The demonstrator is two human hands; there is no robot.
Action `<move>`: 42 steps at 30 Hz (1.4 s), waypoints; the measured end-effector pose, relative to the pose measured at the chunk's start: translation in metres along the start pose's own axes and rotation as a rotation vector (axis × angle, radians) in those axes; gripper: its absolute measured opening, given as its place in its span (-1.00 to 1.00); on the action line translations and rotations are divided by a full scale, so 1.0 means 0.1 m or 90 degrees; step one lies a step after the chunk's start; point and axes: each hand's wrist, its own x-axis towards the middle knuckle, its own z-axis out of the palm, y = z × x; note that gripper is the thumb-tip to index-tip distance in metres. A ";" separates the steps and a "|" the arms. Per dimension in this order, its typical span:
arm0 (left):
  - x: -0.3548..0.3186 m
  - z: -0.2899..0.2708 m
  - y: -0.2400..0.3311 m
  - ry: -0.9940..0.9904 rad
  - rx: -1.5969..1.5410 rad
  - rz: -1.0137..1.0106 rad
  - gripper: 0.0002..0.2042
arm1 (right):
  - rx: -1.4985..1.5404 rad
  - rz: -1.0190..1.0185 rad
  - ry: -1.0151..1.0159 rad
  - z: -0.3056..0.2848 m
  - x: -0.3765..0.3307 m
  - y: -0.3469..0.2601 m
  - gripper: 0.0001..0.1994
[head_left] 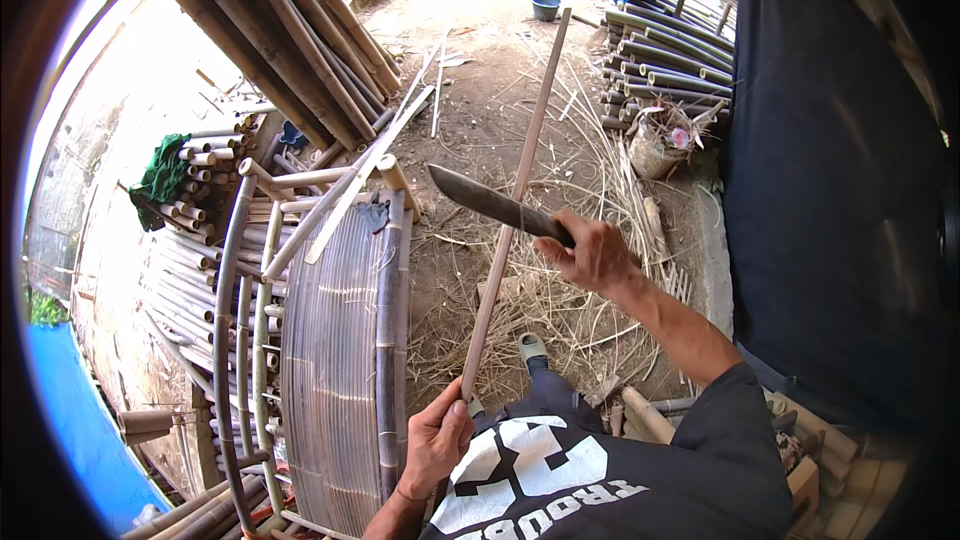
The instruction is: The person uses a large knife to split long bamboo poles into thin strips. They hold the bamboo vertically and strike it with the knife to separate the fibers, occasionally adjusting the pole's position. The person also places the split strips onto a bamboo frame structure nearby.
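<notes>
Holding a stick (500, 257) in the left hand (438, 437), hiding its low end, and a knife (483, 199) in the right hand (592, 255)

Fisheye view from the head, facing down and forward, left hand (438, 437) and right hand (596, 256) near, ground (487, 55) beyond

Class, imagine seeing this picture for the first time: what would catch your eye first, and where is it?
Probably the large knife, gripped by the right hand near the centre, crossing a long strip whose lower end the left hand holds. Next might come the slatted bench on the left and the big black sheet hanging along the right side.
</notes>
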 end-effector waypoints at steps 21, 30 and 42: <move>-1.28 -0.87 -0.49 0.001 0.142 -0.086 -0.51 | -0.104 0.482 0.109 -1.69 0.75 2.23 -0.16; 0.46 -0.12 0.12 -0.126 -0.222 -0.041 -0.55 | 0.055 0.083 -0.015 -0.25 0.16 -0.19 -0.38; 0.35 0.08 0.15 -0.196 -0.190 -0.075 -0.54 | -0.009 0.115 -0.013 -0.22 0.26 -0.11 -0.35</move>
